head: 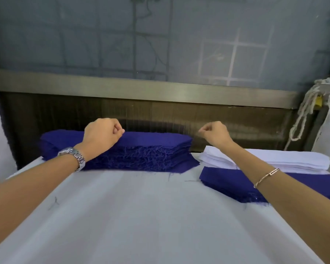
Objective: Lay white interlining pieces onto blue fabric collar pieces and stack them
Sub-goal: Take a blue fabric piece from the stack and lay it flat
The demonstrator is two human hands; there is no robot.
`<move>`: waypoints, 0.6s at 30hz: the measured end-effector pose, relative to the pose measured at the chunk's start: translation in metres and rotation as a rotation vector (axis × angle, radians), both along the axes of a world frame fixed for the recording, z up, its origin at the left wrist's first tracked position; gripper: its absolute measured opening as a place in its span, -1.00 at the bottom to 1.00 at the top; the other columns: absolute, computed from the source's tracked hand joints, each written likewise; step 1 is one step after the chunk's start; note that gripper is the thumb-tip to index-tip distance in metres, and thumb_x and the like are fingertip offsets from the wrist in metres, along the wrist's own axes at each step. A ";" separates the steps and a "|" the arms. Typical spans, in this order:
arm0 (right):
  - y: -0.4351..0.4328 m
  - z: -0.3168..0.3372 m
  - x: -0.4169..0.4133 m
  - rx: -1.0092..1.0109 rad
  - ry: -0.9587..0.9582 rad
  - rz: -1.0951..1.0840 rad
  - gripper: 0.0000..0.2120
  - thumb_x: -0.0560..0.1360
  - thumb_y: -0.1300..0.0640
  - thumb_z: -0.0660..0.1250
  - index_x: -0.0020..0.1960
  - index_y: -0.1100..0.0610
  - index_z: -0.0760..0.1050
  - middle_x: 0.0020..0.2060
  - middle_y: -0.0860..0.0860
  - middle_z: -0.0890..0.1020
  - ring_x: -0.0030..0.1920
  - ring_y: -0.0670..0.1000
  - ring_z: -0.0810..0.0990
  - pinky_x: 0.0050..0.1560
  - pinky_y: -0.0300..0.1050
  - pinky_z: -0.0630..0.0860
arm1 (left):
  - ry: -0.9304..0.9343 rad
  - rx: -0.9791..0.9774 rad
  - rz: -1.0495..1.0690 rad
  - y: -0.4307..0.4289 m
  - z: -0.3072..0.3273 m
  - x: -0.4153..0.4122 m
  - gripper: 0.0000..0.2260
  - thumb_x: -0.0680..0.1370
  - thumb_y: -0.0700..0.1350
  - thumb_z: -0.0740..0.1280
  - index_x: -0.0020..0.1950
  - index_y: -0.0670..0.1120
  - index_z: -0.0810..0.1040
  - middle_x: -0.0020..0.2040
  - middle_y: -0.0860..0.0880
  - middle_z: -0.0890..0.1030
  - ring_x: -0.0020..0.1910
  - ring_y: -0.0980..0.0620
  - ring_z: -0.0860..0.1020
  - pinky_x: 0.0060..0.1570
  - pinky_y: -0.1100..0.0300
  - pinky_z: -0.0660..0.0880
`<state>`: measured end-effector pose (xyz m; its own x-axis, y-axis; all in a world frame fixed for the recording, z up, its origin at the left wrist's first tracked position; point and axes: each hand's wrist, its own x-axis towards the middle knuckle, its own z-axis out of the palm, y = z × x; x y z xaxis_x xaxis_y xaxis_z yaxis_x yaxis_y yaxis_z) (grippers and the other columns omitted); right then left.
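Blue collar pieces (151,147): tall stack at far edge of desk (141,216), under left hand (101,136). Left hand pinched narrow at top piece's back edge, apparently gripping. Right hand (214,133) curled, pinching nothing visible, above near end of white interlining stack (274,161). Second, lower blue stack (236,183) just in front. Step, judged: picking top blue piece. Next: lift single ply clear, then fetch interlining.

- I'd call it a garment workshop: cloth-covered desk (141,216)
- stacks of cut blue collar pieces (141,149), white interlining (274,161)
- chalk-marked panel (232,60) behind
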<state>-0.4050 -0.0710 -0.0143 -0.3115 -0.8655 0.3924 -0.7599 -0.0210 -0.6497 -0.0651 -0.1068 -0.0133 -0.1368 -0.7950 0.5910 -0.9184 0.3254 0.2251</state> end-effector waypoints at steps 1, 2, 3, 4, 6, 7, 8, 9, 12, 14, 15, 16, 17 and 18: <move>-0.005 0.001 0.009 0.020 0.014 0.019 -0.87 0.61 0.20 0.32 -0.03 0.16 0.64 -0.07 0.01 0.64 -0.08 -0.03 0.58 0.04 -0.04 0.56 | -0.023 0.004 0.016 -0.004 -0.001 0.008 -0.87 0.61 0.02 0.34 0.02 0.02 0.64 -0.14 0.08 0.64 -0.19 0.10 0.51 -0.33 0.19 0.34; -0.010 0.001 0.017 0.043 0.032 0.036 -0.87 0.62 0.18 0.32 0.00 0.16 0.65 -0.04 0.04 0.65 -0.04 0.01 0.59 0.08 -0.01 0.56 | -0.042 0.003 0.026 -0.007 -0.001 0.015 -0.88 0.61 0.01 0.34 0.03 0.02 0.64 -0.13 0.08 0.63 -0.18 0.10 0.51 -0.26 0.17 0.38; -0.015 0.001 0.024 0.067 0.056 0.051 -0.85 0.62 0.16 0.32 0.04 0.16 0.66 0.00 0.06 0.66 0.01 0.04 0.60 0.13 0.02 0.56 | -0.059 0.001 0.032 -0.010 -0.002 0.022 -0.89 0.61 -0.01 0.33 0.03 0.02 0.64 -0.13 0.08 0.63 -0.17 0.09 0.51 -0.18 0.13 0.42; -0.019 0.001 0.030 0.093 0.080 0.060 -0.83 0.62 0.14 0.33 0.07 0.18 0.66 0.03 0.09 0.67 0.06 0.08 0.61 0.17 0.07 0.56 | -0.073 -0.003 0.039 -0.012 -0.002 0.028 -0.89 0.61 -0.02 0.33 0.03 0.03 0.65 -0.12 0.07 0.64 -0.14 0.07 0.54 -0.09 0.09 0.45; -0.028 -0.001 0.039 0.140 0.116 0.058 -0.78 0.62 0.10 0.33 0.10 0.22 0.67 0.04 0.13 0.69 0.11 0.14 0.63 0.21 0.13 0.55 | -0.101 -0.017 0.052 -0.016 -0.003 0.038 -0.89 0.62 -0.03 0.32 0.03 0.03 0.65 -0.10 0.06 0.66 -0.07 0.03 0.59 0.05 0.03 0.44; -0.031 -0.002 0.042 0.161 0.121 0.048 -0.75 0.62 0.09 0.33 0.09 0.25 0.67 0.03 0.16 0.69 0.10 0.16 0.63 0.20 0.14 0.56 | -0.114 -0.019 0.055 -0.018 -0.003 0.043 -0.89 0.62 -0.03 0.32 0.04 0.03 0.64 -0.09 0.05 0.67 -0.04 0.01 0.60 0.08 0.02 0.44; -0.035 -0.003 0.045 0.183 0.120 0.036 -0.73 0.62 0.07 0.33 0.08 0.26 0.67 0.02 0.17 0.69 0.08 0.17 0.64 0.20 0.15 0.56 | -0.123 -0.014 0.053 -0.019 -0.004 0.047 -0.88 0.62 -0.04 0.32 0.06 0.02 0.64 -0.07 0.04 0.67 -0.02 0.01 0.60 0.09 0.02 0.44; -0.037 -0.004 0.047 0.203 0.118 0.027 -0.72 0.62 0.05 0.33 0.08 0.27 0.66 0.01 0.18 0.69 0.07 0.17 0.64 0.20 0.16 0.56 | -0.128 -0.003 0.050 -0.021 -0.005 0.052 -0.88 0.62 -0.04 0.32 0.08 0.02 0.65 -0.04 0.03 0.68 0.00 0.00 0.60 0.09 0.02 0.46; -0.043 -0.008 0.051 0.196 0.113 0.007 -0.73 0.62 0.04 0.33 0.05 0.25 0.66 0.00 0.15 0.69 0.06 0.15 0.63 0.18 0.13 0.57 | -0.149 0.048 0.029 -0.027 -0.007 0.062 -0.84 0.62 -0.09 0.32 0.16 0.01 0.65 0.05 0.01 0.68 0.06 0.01 0.61 0.10 0.03 0.52; -0.045 -0.010 0.052 0.154 0.129 0.003 -0.77 0.62 0.05 0.34 0.02 0.21 0.65 -0.01 0.12 0.68 0.07 0.13 0.63 0.13 0.06 0.57 | -0.146 0.073 0.005 -0.031 -0.008 0.067 -0.82 0.62 -0.11 0.33 0.18 0.01 0.64 0.09 0.01 0.68 0.08 0.01 0.61 0.11 0.03 0.53; -0.046 -0.010 0.052 0.136 0.140 0.001 -0.80 0.62 0.06 0.34 0.00 0.19 0.64 -0.03 0.11 0.67 0.07 0.13 0.62 0.10 0.04 0.56 | -0.140 0.082 -0.007 -0.032 -0.008 0.069 -0.82 0.61 -0.12 0.33 0.19 0.01 0.64 0.10 0.00 0.67 0.10 0.01 0.60 0.11 0.04 0.53; -0.047 -0.010 0.052 0.121 0.143 -0.002 -0.82 0.61 0.06 0.35 -0.03 0.16 0.62 -0.06 0.09 0.66 0.06 0.12 0.62 0.08 0.02 0.55 | -0.138 0.092 -0.018 -0.034 -0.008 0.070 -0.82 0.61 -0.12 0.34 0.19 0.01 0.64 0.12 0.00 0.67 0.11 0.00 0.60 0.12 0.03 0.54; -0.047 -0.011 0.053 0.105 0.135 -0.007 -0.84 0.60 0.06 0.37 -0.06 0.14 0.60 -0.09 0.07 0.63 0.04 0.11 0.61 0.04 0.00 0.54 | -0.139 0.103 -0.025 -0.036 -0.008 0.071 -0.82 0.61 -0.11 0.34 0.19 0.01 0.64 0.14 0.00 0.66 0.12 0.00 0.60 0.13 0.03 0.53; -0.048 -0.011 0.053 0.088 0.121 -0.014 -0.86 0.59 0.06 0.39 -0.07 0.13 0.57 -0.12 0.05 0.61 0.02 0.09 0.60 0.01 -0.03 0.53 | -0.138 0.111 -0.029 -0.037 -0.007 0.072 -0.82 0.61 -0.11 0.34 0.19 0.01 0.64 0.15 0.00 0.66 0.13 -0.01 0.59 0.13 0.03 0.53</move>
